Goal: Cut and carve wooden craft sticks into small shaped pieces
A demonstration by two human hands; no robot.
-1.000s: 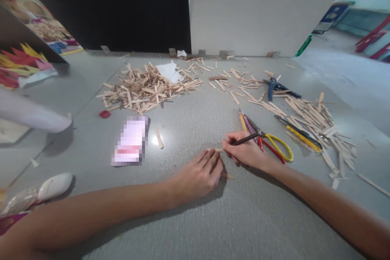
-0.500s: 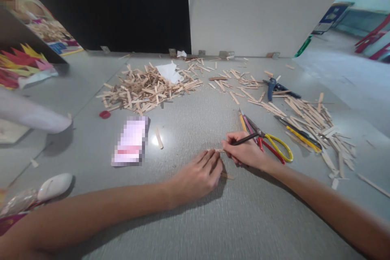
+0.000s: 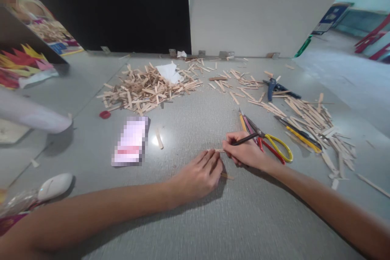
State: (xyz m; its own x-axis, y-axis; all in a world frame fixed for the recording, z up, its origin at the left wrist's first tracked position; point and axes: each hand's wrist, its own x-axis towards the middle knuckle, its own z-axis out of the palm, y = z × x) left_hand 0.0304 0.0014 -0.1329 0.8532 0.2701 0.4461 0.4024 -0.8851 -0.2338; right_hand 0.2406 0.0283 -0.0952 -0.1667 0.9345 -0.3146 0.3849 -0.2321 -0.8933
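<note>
My right hand (image 3: 242, 149) is closed around a dark pen or pencil (image 3: 245, 139); fingers hide its tip, which points down toward a thin wooden stick (image 3: 219, 150). My left hand (image 3: 203, 172) presses this stick against the table, its bent fingers together on top and covering the stick's left part. Another small stick (image 3: 227, 176) sticks out from beside the left hand. Just beyond the right hand lie scissors with a yellow handle (image 3: 282, 146) and a tool with red handles (image 3: 273, 151), overlapping each other.
A pile of wooden sticks (image 3: 143, 89) lies at the back left. More sticks (image 3: 307, 111) spread to the right, around a blue-handled tool (image 3: 271, 89) and a yellow-black cutter (image 3: 301, 136). A pixelated pink item (image 3: 131, 141), a lone stick (image 3: 159, 139) and a white mouse (image 3: 55, 187) are leftward.
Hardly anything differs. Both hands keep their places at the stick, with only a very slight shift of the fingers.
</note>
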